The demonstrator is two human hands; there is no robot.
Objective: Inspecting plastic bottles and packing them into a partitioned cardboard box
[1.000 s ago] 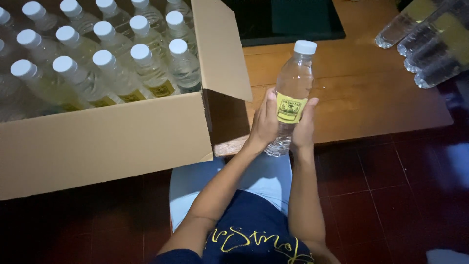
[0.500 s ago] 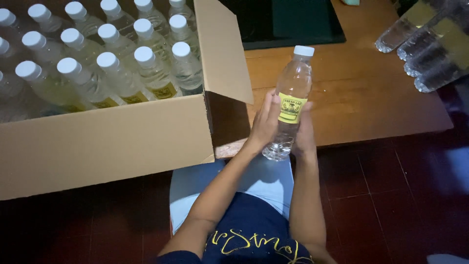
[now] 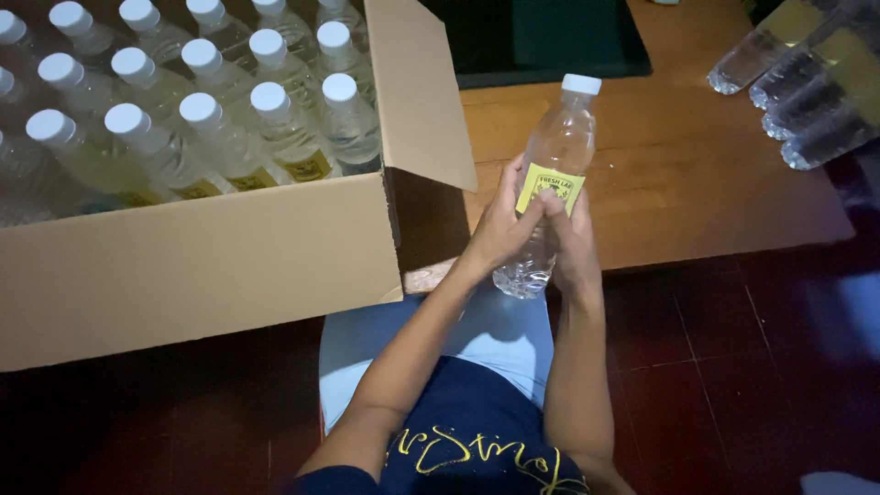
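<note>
A clear plastic bottle point(image 3: 557, 147) with a white cap and a yellow label stands tilted in front of me, over the edge of a low wooden table point(image 3: 678, 174). My left hand point(image 3: 502, 229) wraps its left side and my right hand point(image 3: 568, 240) grips its right side, thumbs meeting on the label. To the left is an open cardboard box point(image 3: 202, 266) packed with several upright bottles of the same kind point(image 3: 275, 119).
Several clear bottles point(image 3: 797, 82) lie on their sides at the table's far right corner. A dark mat point(image 3: 541, 37) lies at the back. The box's right flap point(image 3: 417, 92) stands up close to the held bottle. Dark red floor tiles point(image 3: 733, 367) lie below.
My hands have slid over the label, the thumbs now pressing on its front. The bottle has shifted slightly up and right.
</note>
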